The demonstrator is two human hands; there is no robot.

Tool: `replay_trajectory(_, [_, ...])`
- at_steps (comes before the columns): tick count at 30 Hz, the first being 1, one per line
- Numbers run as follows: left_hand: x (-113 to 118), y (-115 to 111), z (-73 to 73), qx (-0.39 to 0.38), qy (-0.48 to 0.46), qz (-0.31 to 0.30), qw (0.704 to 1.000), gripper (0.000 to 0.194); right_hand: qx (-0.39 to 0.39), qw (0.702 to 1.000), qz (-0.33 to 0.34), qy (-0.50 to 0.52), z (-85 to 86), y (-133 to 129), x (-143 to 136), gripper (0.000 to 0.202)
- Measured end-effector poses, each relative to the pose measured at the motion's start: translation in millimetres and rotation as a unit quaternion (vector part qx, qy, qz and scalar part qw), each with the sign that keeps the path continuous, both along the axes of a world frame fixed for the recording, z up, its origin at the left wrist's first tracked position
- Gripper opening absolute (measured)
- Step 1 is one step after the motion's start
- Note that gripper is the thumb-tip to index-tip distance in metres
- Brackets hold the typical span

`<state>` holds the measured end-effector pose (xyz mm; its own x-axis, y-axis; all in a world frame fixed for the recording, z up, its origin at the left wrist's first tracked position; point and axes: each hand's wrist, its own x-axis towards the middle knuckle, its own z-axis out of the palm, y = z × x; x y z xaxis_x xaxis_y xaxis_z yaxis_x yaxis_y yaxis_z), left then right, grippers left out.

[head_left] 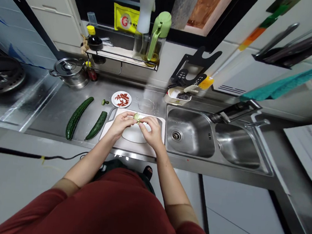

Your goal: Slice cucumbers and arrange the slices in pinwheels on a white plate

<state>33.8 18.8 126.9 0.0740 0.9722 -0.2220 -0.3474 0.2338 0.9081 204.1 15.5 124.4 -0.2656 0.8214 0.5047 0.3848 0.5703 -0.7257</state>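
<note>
A small pale-green piece of cucumber (137,117) is pinched between my left hand (122,123) and my right hand (152,131), the fingertips of both meeting at it. Below them a white bowl or dish (134,135) rests on the white cutting board (152,151). Left of the board lies a cucumber with one cut end (97,126), and farther left a longer whole one (78,118). Small cut cucumber ends (103,102) sit behind them. Behind the board stands a white plate (113,98) with chopped red pieces (122,99).
A double steel sink (190,132) with a faucet (236,110) is at the right. A lidded pot (72,74) and a red-filled bottle (92,73) stand at the back left. Above, a wall shelf (120,55) holds bottles. A soap tray (176,100) sits behind the sink.
</note>
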Motion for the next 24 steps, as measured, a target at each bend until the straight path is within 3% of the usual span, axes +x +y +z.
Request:
replay_trajectory(6, [1.8, -3.4, 4.4, 0.069, 0.024, 0.028, 0.997, 0.036, 0.019, 1.0, 0.008, -0.001, 6.2, 0.0, -1.0, 0.011])
replay_trajectory(13, [4.0, -2.0, 4.0, 0.092, 0.044, 0.03, 0.994, 0.037, -0.025, 0.999, -0.003, 0.023, 4.6, 0.1, -2.0, 0.013])
replay_trajectory(18, [8.1, 4.2, -5.2, 0.094, 0.044, 0.022, 0.994, 0.038, -0.065, 0.997, -0.004, 0.033, -3.6, 3.3, 3.0, 0.013])
replay_trajectory(24, [17.2, 17.5, -25.8, 0.05, 0.034, -0.007, 0.998, 0.041, -0.127, 0.992, -0.011, 0.017, -26.9, 12.2, 16.2, 0.016])
